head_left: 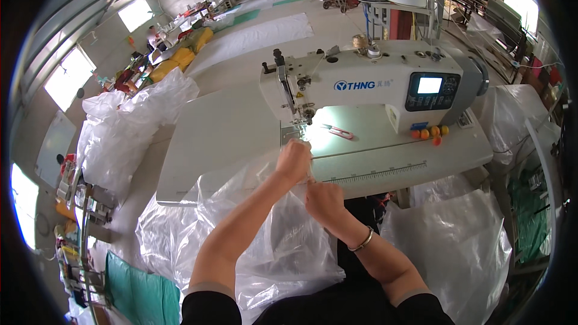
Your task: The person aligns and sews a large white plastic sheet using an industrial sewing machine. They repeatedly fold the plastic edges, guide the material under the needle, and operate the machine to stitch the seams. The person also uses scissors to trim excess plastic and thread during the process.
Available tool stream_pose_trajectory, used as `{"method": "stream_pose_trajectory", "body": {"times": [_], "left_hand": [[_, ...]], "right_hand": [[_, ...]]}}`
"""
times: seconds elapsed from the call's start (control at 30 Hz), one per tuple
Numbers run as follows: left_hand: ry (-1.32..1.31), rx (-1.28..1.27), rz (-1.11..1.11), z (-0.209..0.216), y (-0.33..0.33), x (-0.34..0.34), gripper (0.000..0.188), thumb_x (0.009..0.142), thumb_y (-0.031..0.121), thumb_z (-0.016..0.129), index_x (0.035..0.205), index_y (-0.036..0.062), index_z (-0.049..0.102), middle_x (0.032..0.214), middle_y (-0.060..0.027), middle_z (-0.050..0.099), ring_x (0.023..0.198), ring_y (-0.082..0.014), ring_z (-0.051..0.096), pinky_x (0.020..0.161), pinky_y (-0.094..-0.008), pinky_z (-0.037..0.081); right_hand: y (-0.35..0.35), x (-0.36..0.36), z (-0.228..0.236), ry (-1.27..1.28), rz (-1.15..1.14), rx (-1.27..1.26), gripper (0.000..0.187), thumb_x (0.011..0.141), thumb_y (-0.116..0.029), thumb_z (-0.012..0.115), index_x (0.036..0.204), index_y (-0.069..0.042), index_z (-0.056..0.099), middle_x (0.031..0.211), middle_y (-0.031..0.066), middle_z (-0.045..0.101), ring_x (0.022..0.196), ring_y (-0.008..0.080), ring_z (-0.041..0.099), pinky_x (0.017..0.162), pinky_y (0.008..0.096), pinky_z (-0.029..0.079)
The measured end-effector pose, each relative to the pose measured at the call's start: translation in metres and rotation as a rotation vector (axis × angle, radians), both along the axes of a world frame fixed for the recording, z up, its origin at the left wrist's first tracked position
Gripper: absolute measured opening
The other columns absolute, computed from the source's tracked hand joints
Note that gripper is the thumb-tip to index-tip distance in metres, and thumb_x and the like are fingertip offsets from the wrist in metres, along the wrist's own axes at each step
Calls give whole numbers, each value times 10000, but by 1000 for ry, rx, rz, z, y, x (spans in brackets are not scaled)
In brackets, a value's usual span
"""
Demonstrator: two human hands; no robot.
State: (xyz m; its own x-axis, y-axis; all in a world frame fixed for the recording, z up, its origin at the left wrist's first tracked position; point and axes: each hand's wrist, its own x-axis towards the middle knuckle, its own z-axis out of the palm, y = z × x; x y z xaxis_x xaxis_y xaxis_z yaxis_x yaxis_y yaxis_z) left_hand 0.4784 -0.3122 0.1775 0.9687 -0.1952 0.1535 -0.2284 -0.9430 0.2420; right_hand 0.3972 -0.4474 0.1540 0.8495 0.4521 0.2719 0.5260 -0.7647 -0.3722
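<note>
Clear plastic sheeting (pixel 265 253) spills over the table's front edge and across my lap. My left hand (pixel 294 160) is closed on the sheeting's gathered edge, just in front of the sewing machine's needle area. Closer to me and slightly right, my right hand (pixel 325 202) grips the same edge in a fist, with a bangle on the wrist. A taut strip of the plastic runs between the two hands. The white sewing machine (pixel 361 78) stands behind them, its lamp lighting the needle plate. My fingertips are partly hidden.
On the machine table (pixel 211 138) lie a red-handled snipper (pixel 341 133) and several small orange fruits (pixel 435 133) at the right. More plastic sheeting (pixel 451 247) hangs at the right, and a plastic heap (pixel 120 138) stands at the left. A distant person (pixel 154 37) sits far left.
</note>
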Motion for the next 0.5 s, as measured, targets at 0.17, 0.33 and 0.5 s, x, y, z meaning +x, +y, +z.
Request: {"method": "stream_pose_trajectory", "body": {"times": [0.17,0.33,0.5], "left_hand": [[6,-67,8,9,-10,-56,345,844,231,623,1123,30,610,1271,-154,560,1205,-345,494,993,-509,383],[16,-172,-76,-1,7,-59,557,846,296,660,1326,72,488,1400,-119,476,1379,-308,318,1118,-486,212],[-16,-267,-208,-5,26,-41,626,834,316,677,1334,8,459,1400,-160,458,1368,-331,326,1130,-440,233]], "right_hand": [[-29,30,8,-49,53,100,174,853,-154,553,970,-91,667,644,119,632,559,326,625,504,427,486],[-25,94,23,-220,162,152,162,839,-130,573,974,-135,662,770,99,615,730,281,652,608,408,510],[-11,126,2,-214,222,87,176,830,-110,569,977,-134,663,797,97,620,753,278,657,641,398,516]]}}
